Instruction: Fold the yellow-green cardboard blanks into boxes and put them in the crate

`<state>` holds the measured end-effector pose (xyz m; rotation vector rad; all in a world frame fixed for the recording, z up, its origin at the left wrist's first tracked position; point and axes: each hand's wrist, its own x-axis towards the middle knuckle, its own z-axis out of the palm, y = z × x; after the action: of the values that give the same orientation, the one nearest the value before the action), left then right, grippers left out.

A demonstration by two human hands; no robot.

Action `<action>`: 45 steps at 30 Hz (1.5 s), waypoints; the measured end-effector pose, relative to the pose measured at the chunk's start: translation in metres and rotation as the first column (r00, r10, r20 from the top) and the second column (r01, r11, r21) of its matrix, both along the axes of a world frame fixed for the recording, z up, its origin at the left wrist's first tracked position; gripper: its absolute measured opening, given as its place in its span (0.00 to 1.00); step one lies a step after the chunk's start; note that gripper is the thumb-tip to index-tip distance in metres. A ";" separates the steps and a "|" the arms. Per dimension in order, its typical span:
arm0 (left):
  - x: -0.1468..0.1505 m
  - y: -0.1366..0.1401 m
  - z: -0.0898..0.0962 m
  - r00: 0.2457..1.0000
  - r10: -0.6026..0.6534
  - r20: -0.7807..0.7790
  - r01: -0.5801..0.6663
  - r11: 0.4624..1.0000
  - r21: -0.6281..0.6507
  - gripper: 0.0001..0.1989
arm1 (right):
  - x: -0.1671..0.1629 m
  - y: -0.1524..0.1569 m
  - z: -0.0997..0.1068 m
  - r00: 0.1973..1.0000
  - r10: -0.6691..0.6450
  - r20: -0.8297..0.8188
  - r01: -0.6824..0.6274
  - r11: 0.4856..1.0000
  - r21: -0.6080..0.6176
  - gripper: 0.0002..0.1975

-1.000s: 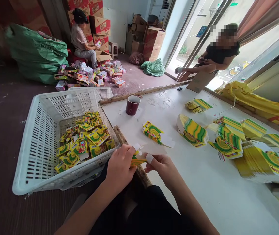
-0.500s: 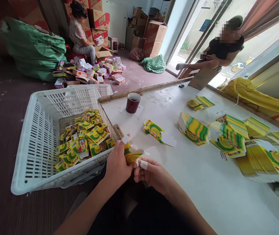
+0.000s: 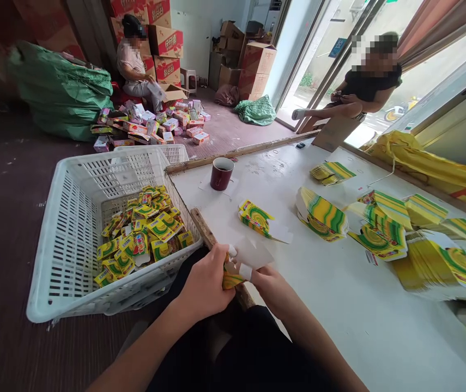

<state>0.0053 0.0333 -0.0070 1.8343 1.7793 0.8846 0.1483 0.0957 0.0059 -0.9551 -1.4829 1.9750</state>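
Observation:
Between my hands, at the table's near edge, is a small yellow-and-green carton, partly hidden by my fingers, a white inner face turned up. My left hand is closed around its left side. The fingers of my right hand, white tape on the thumb, pinch its right side. A flattened carton of the same print lies on the white table just beyond. To my left, a white plastic basket holds a heap of folded yellow cartons.
A dark red mug stands near the table's left edge. Several stacks of flat cartons spread over the right side. One person sits by spilled boxes on the floor; another sits by the door. A wooden strip edges the table.
My hands have shifted slightly right and down with the carton, and its white inner face has come into view. The person at the back has lowered what they hold.

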 end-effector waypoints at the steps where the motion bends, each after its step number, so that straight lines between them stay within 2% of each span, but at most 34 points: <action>1: 0.000 0.000 0.001 1.000 -0.001 0.021 0.002 0.999 -0.037 0.25 | 0.000 0.000 0.000 1.000 0.007 0.012 -0.008 0.994 0.105 0.22; 3: -0.001 0.002 0.003 0.997 -0.001 0.080 0.009 0.995 -0.103 0.29 | 0.001 -0.002 -0.001 0.999 0.031 0.035 -0.041 0.946 0.322 0.24; 5: -0.001 0.005 0.002 0.992 0.006 0.126 0.013 0.989 -0.148 0.35 | 0.002 -0.003 -0.001 0.995 0.039 0.091 -0.080 0.857 0.510 0.24; 7: -0.001 0.008 -0.002 0.989 0.022 0.146 0.000 0.988 -0.151 0.37 | 0.002 -0.003 -0.002 0.989 0.005 0.145 -0.097 0.764 0.638 0.22; 9: -0.001 0.010 -0.007 0.990 0.062 0.128 -0.053 0.996 -0.076 0.36 | 0.002 -0.001 -0.005 0.987 -0.055 0.152 -0.070 0.704 0.707 0.19; 12: -0.005 0.011 -0.012 0.989 0.144 0.041 -0.148 0.982 0.120 0.34 | 0.005 0.003 -0.013 0.970 -0.223 0.098 0.080 0.671 0.737 0.20; 14: -0.010 0.010 -0.012 0.988 0.154 0.010 -0.153 0.973 0.171 0.29 | 0.007 0.004 -0.019 0.953 -0.298 0.057 0.142 0.605 0.784 0.23; 18: -0.021 0.007 -0.006 0.989 0.125 0.074 -0.135 0.979 0.152 0.25 | 0.011 0.006 -0.023 0.969 -0.210 0.127 -0.020 0.449 0.893 0.31; 20: -0.026 0.006 -0.001 0.988 0.122 0.095 -0.134 0.982 0.136 0.26 | 0.013 0.008 -0.019 0.965 -0.189 0.183 -0.091 0.413 0.906 0.27; 23: -0.032 0.003 0.008 0.989 0.090 0.120 -0.097 0.993 0.060 0.27 | 0.019 0.013 -0.006 0.963 -0.122 0.242 -0.170 0.423 0.890 0.18; 27: -0.038 0.001 0.018 0.988 0.035 0.153 -0.034 0.999 -0.008 0.28 | 0.025 0.015 0.009 0.959 0.027 0.281 -0.253 0.525 0.813 0.12; 30: -0.037 0.000 0.023 0.990 0.031 0.139 -0.032 0.999 0.001 0.26 | 0.023 0.012 0.006 0.975 -0.020 0.221 -0.167 0.591 0.789 0.11; 32: -0.035 -0.001 0.024 0.992 0.044 0.118 -0.046 0.999 0.014 0.25 | 0.021 0.010 0.001 0.982 -0.069 0.179 -0.102 0.600 0.793 0.10; 35: -0.032 -0.002 0.026 0.987 0.068 0.142 -0.071 0.997 0.011 0.26 | 0.019 0.009 -0.002 0.984 -0.008 0.178 -0.136 0.610 0.781 0.16; 37: -0.030 -0.002 0.027 0.983 0.072 0.168 -0.073 0.997 0.002 0.26 | 0.018 0.007 -0.002 0.990 0.027 0.135 -0.118 0.674 0.730 0.21; 39: -0.028 -0.002 0.028 0.983 0.072 0.167 -0.073 0.997 0.000 0.26 | 0.016 0.004 -0.002 0.997 0.002 0.082 -0.055 0.752 0.656 0.22; 41: -0.028 -0.001 0.026 0.984 0.078 0.159 -0.079 0.997 -0.001 0.26 | 0.012 0.004 -0.006 0.996 -0.039 0.080 -0.018 0.790 0.613 0.25; 43: -0.033 0.000 0.021 0.981 0.096 0.168 -0.098 0.995 0.004 0.26 | 0.010 0.012 -0.011 0.992 -0.055 0.110 -0.025 0.785 0.619 0.31; 45: -0.046 0.002 0.014 0.966 0.200 0.162 -0.210 0.977 0.047 0.27 | 0.011 0.031 -0.019 0.974 -0.131 0.184 -0.021 0.757 0.653 0.36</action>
<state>-0.0403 0.0355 0.0067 1.5891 1.8831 1.1428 0.1595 0.1267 -0.0127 -0.8879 -2.0413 1.1592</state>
